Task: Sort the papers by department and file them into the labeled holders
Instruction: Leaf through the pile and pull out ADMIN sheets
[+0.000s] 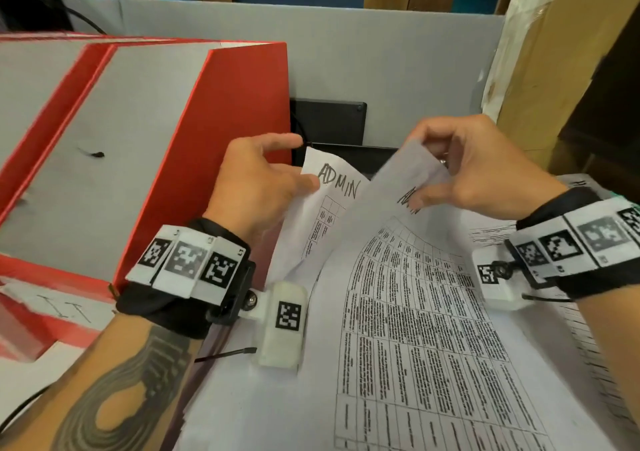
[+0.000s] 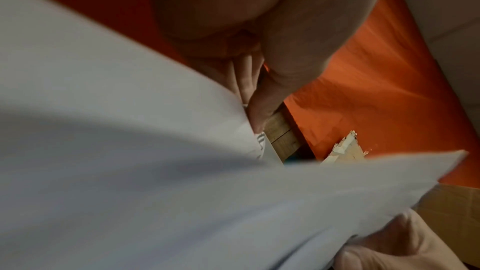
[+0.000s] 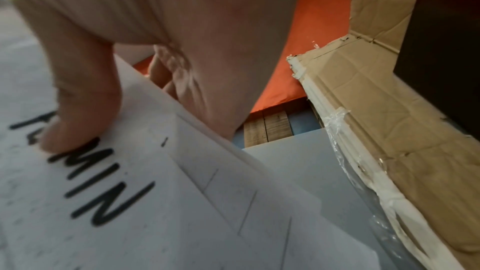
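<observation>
The red holder stood on the left. Beside it the left hand pinched a sheet marked ADMIN, probably to keep it apart. To the right, the right hand pinched the top sheet, curled upward between both hands, over the remaining papers.
</observation>
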Motion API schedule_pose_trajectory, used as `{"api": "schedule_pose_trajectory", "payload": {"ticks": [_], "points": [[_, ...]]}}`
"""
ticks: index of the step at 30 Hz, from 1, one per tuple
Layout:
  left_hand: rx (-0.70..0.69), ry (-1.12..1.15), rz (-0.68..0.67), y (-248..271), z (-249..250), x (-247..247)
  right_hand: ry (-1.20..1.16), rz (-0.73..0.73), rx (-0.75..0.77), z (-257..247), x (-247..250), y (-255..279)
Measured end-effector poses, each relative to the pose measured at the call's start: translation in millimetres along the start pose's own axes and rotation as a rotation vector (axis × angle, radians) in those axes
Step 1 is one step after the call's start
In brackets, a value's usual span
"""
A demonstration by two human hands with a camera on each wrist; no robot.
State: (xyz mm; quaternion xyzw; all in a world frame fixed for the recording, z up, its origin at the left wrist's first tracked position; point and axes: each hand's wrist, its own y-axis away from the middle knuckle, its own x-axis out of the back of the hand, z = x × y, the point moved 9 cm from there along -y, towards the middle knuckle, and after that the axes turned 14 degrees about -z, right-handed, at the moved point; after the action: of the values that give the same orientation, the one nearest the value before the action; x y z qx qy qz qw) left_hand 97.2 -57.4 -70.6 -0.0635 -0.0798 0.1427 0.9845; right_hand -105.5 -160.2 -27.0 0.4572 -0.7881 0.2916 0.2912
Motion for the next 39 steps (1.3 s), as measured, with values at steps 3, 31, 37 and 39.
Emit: {"api": "schedule_pose_trajectory", "payload": {"ticks": [3, 31, 37, 39], "points": [[-0.033, 0.036, 0.05, 3, 6, 3, 0.023, 0.014, -0.051, 5, 3, 0], [-0.09, 0.074, 0.061, 1, 4, 6, 0.057, -0.077, 0.105, -17, -9, 3], [-0.213, -0.048, -0.364, 10, 26, -41, 0.093, -0.103, 0.144, -23, -23, -1], [-0.177, -0.011, -0.528, 18, 30, -58, 0.066, -0.159, 0.117, -21, -27, -1]]}}
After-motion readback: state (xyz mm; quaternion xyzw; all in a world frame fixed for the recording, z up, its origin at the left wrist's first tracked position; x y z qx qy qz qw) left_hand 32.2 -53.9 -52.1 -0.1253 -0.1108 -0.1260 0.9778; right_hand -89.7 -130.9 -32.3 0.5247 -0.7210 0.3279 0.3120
